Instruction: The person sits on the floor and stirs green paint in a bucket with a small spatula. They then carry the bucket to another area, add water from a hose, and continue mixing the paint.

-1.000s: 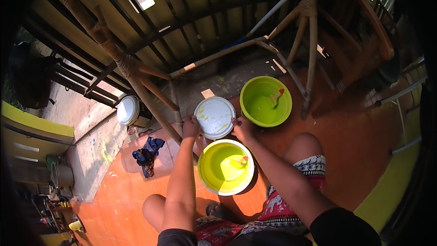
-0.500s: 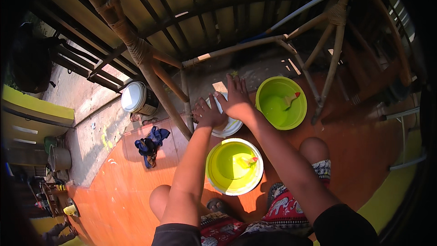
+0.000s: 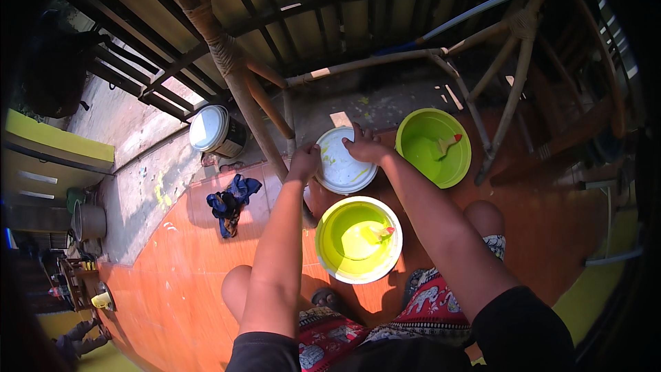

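Note:
A round white bucket lid (image 3: 342,167) with yellow-green smears tops a bucket in front of me. At its left rim is my left hand (image 3: 305,162), fingers curled against the edge. My right hand (image 3: 364,146) grips the far right rim, its thumb on the top. The undersides of both grips are hidden. Nearer to me stands a white-rimmed bucket (image 3: 328,266) holding bright yellow-green paint, with a red-tipped paintbrush (image 3: 383,233) in it. To the right is a lime-green tub (image 3: 421,158) with similar paint and another paintbrush (image 3: 449,142).
A crumpled dark blue cloth (image 3: 234,201) lies on the orange tiled floor (image 3: 179,289). Behind it stands another lidded bucket (image 3: 217,131). Bamboo poles (image 3: 237,83) rise close beyond my left hand, before a slatted gate (image 3: 323,17). Another person's legs (image 3: 84,339) show at the lower left.
My hands were spread flat over the lid; now they have moved apart to its rim, fingers curled round the edge, and more of the lid shows. The view has shifted slightly.

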A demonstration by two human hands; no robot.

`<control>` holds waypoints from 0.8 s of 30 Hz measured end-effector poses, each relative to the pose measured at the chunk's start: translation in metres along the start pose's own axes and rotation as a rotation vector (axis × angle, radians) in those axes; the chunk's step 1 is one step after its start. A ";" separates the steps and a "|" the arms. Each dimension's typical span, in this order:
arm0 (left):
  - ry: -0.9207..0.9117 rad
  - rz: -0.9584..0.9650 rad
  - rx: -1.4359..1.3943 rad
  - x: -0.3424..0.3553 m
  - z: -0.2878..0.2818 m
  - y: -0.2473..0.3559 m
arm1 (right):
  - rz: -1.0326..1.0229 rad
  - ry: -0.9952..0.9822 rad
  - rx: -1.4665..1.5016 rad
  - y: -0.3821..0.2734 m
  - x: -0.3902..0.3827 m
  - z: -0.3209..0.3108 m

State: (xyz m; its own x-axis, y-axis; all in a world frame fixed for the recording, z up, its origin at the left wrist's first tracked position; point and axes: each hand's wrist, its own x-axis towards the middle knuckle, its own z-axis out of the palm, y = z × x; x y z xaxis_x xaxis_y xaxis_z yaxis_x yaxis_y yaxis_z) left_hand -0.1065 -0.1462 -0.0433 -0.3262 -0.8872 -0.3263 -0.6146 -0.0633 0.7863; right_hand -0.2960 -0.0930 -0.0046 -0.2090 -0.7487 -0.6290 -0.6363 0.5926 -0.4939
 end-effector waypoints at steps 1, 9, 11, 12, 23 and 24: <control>0.019 -0.074 -0.035 0.003 -0.003 -0.005 | -0.007 0.019 -0.042 -0.002 0.001 0.000; 0.103 -0.061 0.099 0.003 -0.005 -0.004 | 0.027 0.058 -0.189 -0.008 0.003 0.011; 0.123 0.020 0.100 -0.014 -0.005 0.003 | 0.025 0.085 -0.215 -0.008 0.002 0.011; 0.123 0.038 0.102 -0.021 -0.008 0.009 | -0.033 0.124 -0.182 -0.006 -0.001 0.011; -0.300 -0.662 -0.397 -0.273 -0.014 -0.004 | 0.087 -0.210 0.238 0.096 -0.156 0.058; -0.344 -0.694 -0.459 -0.276 -0.015 0.002 | 0.023 -0.078 0.245 0.101 -0.171 0.067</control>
State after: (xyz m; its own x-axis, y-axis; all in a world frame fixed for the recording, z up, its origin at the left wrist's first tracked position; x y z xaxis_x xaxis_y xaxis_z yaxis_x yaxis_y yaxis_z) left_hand -0.0071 0.0917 0.0566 -0.2306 -0.4003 -0.8869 -0.4298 -0.7758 0.4620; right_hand -0.2742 0.1151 0.0131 -0.1576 -0.7146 -0.6816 -0.4308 0.6708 -0.6037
